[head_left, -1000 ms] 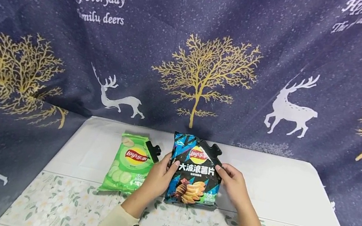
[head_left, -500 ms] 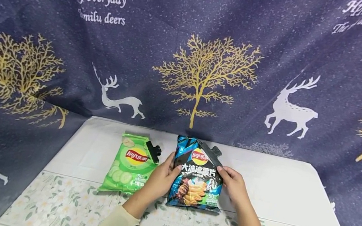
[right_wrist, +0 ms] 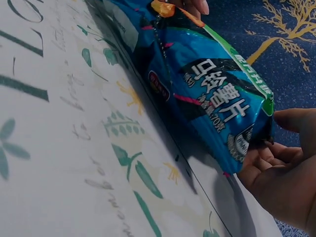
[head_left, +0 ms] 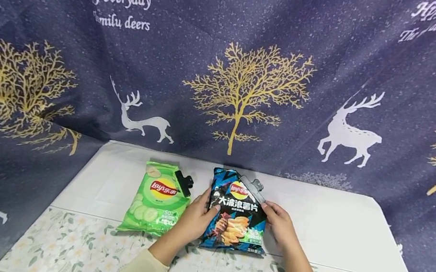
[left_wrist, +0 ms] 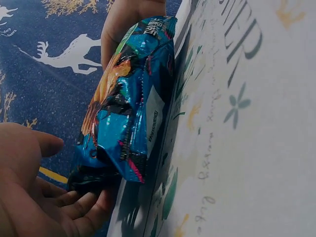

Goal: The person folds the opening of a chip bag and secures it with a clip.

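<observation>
A blue-and-black bag of potato chips (head_left: 236, 217) lies front up near the middle of the table, with a black clip (head_left: 252, 188) across its upper right corner. My left hand (head_left: 196, 215) holds its left side; in the left wrist view the fingers (left_wrist: 84, 210) curl under the bag and the thumb sits over its edge. Opposite, my right hand (head_left: 279, 220) pinches the right edge just below the clip, its thumb (right_wrist: 291, 118) against the bag and fingers underneath. A green bag of chips (head_left: 153, 207) lies left of the left hand, with its own black clip (head_left: 183, 183).
The white table (head_left: 338, 225) has a floral cloth strip (head_left: 67, 245) along its front. A dark blue curtain (head_left: 222, 10) printed with deer and trees hangs behind the table. A black camera sits on each wrist.
The blue-and-black bag has moved slightly right and toward me, tipping back flatter onto the table. Both hands have stayed at its sides. The green bag has not moved.
</observation>
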